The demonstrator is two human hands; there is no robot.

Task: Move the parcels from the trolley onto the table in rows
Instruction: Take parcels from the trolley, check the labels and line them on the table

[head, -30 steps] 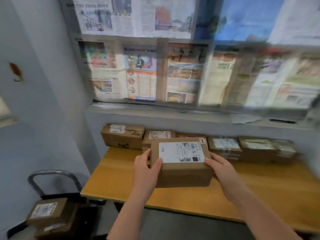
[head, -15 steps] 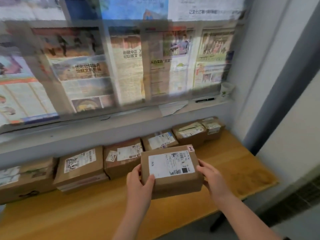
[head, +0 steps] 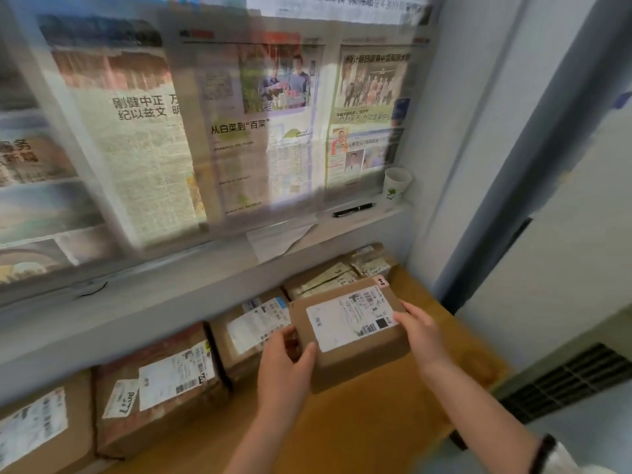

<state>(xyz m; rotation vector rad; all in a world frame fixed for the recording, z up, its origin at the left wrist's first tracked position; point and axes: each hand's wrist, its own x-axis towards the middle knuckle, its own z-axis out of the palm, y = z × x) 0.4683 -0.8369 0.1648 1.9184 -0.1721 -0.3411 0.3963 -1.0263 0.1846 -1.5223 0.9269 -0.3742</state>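
Note:
I hold a brown cardboard parcel [head: 345, 336] with a white shipping label on top, above the right part of the wooden table [head: 376, 422]. My left hand [head: 285, 367] grips its left end, thumb on the top face. My right hand [head: 422, 336] grips its right end. A row of several labelled parcels [head: 160, 381] lies along the back of the table under the sill, running from the far left to the right corner [head: 371, 265]. The trolley is out of view.
A window covered with newspaper sheets fills the wall above the sill [head: 171, 302]. On the sill lie a black pen [head: 354, 209], a paper cup [head: 396, 184] and a loose paper. A grey wall and a floor vent [head: 567, 381] are on the right.
My view has swung right along the table, and the trolley has left the frame. The held parcel has travelled right with both hands, towards the right end of the row.

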